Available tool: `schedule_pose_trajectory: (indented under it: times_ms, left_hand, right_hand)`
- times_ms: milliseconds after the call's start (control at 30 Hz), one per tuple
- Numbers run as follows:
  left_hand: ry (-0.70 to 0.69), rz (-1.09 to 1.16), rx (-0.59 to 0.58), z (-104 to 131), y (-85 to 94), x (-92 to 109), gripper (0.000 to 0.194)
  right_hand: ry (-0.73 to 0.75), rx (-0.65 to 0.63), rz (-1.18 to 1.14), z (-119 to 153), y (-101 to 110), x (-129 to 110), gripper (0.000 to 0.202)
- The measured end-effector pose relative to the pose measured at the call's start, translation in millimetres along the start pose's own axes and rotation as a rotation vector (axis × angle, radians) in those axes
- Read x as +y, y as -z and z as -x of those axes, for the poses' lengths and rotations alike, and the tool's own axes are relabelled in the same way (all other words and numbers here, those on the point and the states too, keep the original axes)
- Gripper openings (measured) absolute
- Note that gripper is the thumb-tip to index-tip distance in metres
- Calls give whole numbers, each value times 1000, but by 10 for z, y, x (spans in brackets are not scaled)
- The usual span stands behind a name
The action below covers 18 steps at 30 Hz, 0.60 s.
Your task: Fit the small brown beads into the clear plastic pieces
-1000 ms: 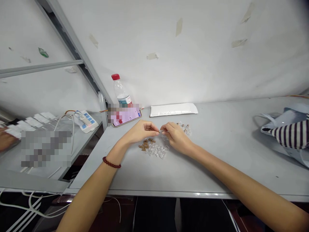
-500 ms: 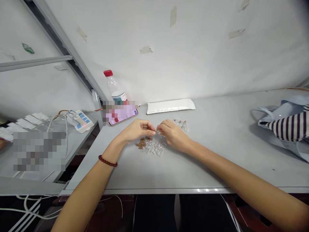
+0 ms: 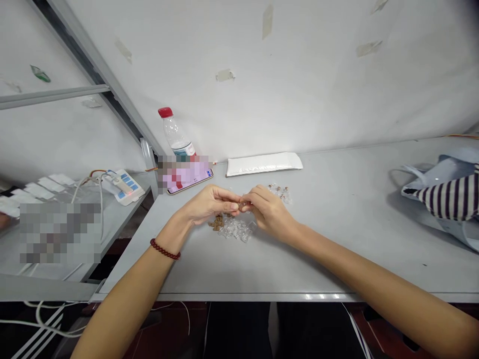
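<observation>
My left hand (image 3: 214, 203) and my right hand (image 3: 266, 208) meet over the grey table, fingertips pinched together on a tiny item that looks partly clear and partly brown. Its shape is mostly hidden by the fingers. Just below the hands lies a pile of small clear glass-like pieces (image 3: 238, 230). Small brown cork-like pieces (image 3: 217, 223) are heaped to its left, close under my left hand. Beyond my right hand sit several clear pieces with brown tops (image 3: 280, 191).
A white padded packet (image 3: 264, 164) lies by the wall. At the left stand a red-capped bottle (image 3: 175, 132) and a phone (image 3: 190, 180). A power strip (image 3: 129, 187) is farther left. A blue bag with striped cloth (image 3: 451, 195) rests at the right.
The fingertips of both hands have come closer together around the tiny item. The view has shifted slightly.
</observation>
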<state>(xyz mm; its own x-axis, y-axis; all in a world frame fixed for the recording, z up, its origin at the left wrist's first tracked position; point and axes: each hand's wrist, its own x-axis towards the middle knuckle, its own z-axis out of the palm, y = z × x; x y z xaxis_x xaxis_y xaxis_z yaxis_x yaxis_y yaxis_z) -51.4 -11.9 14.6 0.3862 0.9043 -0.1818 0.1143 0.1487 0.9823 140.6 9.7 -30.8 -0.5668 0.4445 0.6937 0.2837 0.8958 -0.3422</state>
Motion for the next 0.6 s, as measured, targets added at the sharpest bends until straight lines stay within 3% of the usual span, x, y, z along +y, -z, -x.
schedule_pose_trajectory:
  times_ms: [133,300,467,600]
  left_hand:
    - [-17,-73,57,19,-23,55,30]
    - [-11,-357,173,27,-65,123,25]
    - [-73,-651,329,-36,-2,20,20]
    - [-83,-681,363,-85,44,-67,23]
  right_hand:
    - [-110,-82,33,-58,38,11,22]
    - [-187,-146,15,-75,55,52,17]
    - [-253,-177,1,-52,72,115,18]
    - [-247,-277,34,-44,111,132,14]
